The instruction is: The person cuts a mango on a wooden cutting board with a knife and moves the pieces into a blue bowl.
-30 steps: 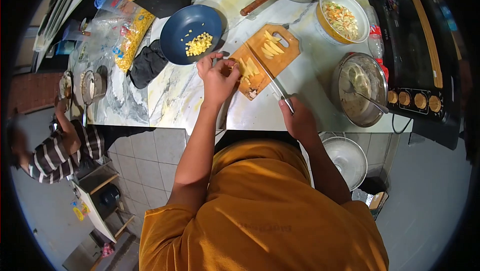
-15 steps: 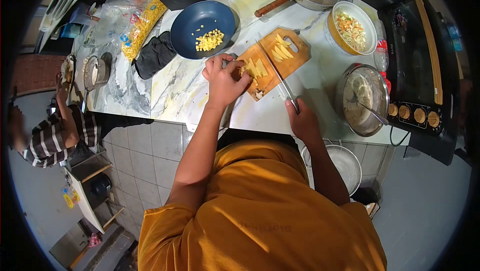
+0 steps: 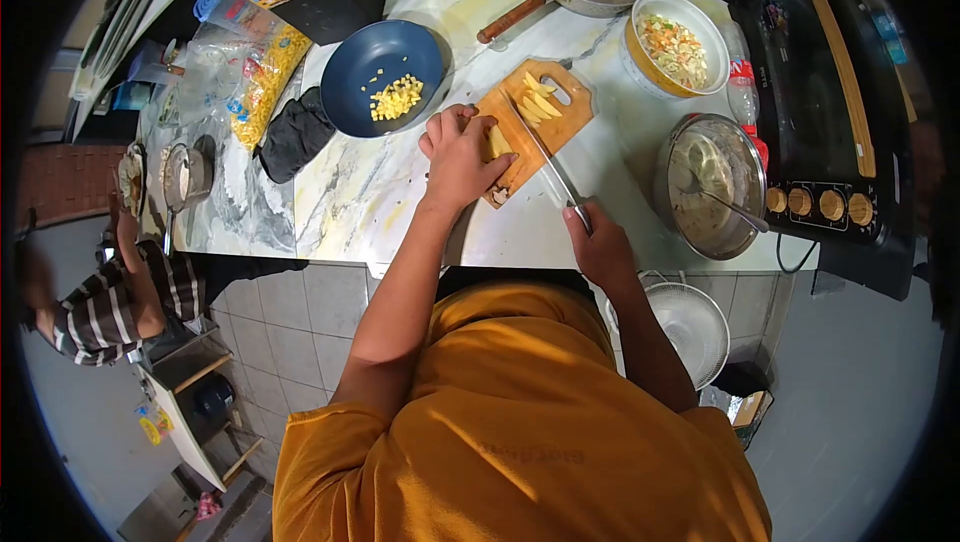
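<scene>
- The yellow strips (image 3: 497,142) we were cutting lay on the wooden board (image 3: 572,126), partly hidden beneath our left grip.
- Our left grip (image 3: 460,157) was bent around those strips, thumb toward us and fingers on the far side; the exact contact under it we could not see.
- Our right grip (image 3: 603,247) was clenched on the handle of the knife (image 3: 536,140), whose blade slanted across the board between the held strips and the loose strips (image 3: 540,104) near the handle hole.
- For even pieces, we judged it best to keep the held strips bunched, tuck our fingertips and thumb back from the edge, guide the blade with our knuckles, and finish each stroke flat on the wood.
- The board looked liable to slide on the smooth surface (image 3: 370,222), so steady downward pressure seemed wise.
- Farther out, the blue pan (image 3: 345,67) held small yellow cubes (image 3: 397,98), and the white bowl (image 3: 632,60) of chopped vegetables sat beyond the board.
- Compared with half a second earlier, our left grip had spread farther over the held strips, hiding most of them; the loose strips and the cubes looked unchanged.
</scene>
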A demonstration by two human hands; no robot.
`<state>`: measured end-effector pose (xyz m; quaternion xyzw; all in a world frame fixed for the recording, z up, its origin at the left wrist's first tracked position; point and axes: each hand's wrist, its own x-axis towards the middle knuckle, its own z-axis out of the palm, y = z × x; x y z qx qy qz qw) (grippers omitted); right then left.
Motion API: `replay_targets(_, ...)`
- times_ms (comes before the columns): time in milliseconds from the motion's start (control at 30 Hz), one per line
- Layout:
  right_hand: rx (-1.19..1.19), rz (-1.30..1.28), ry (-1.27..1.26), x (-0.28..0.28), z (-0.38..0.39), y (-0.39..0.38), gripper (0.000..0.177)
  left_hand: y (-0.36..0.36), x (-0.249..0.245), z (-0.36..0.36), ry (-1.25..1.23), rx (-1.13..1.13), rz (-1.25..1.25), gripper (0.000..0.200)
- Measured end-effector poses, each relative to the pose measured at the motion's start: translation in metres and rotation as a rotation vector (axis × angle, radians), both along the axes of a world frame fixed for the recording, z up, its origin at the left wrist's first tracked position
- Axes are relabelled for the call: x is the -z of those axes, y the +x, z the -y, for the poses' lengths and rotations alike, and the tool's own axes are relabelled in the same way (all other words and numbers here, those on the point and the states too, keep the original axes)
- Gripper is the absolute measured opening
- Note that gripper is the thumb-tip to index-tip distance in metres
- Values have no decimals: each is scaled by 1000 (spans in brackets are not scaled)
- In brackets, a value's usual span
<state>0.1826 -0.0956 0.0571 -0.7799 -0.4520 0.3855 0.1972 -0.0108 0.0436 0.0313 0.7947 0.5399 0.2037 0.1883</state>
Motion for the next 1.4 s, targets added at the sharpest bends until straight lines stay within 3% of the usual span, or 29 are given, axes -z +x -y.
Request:
replay_targets(400, 10, -46, 13, 0, 0, -2, 39, 0, -4, -7, -91, 86, 132, 55)
replay_targets(500, 10, -24, 2, 0, 1, -1, 40, 0, -2, -9, -122, 73, 188, 44)
replay_targets(667, 22, -45, 13, 6, 4, 3, 43, 4, -2, -10, -98, -25, 268, 20)
replay_targets(800, 68, -58, 40, 5, 6, 2, 41, 10, 6, -11, -103, -58, 348, 18)
replay_targets(867, 92, -95, 30, 1, 6, 3, 41, 15, 10, -10, -215, -182, 535, 19)
replay_targets(1000, 98, -111, 13, 1, 7, 5, 42, 16, 9, -5, -277, -217, 525, 22)
replay_targets(1067, 101, -122, 27, 1, 8, 4, 42, 12, 2, -1, -35, -72, 195, 23)
replay_targets(1400, 55, -82, -10, 7, 12, 0, 43, 12, 11, 2, 24, 45, 160, 25)
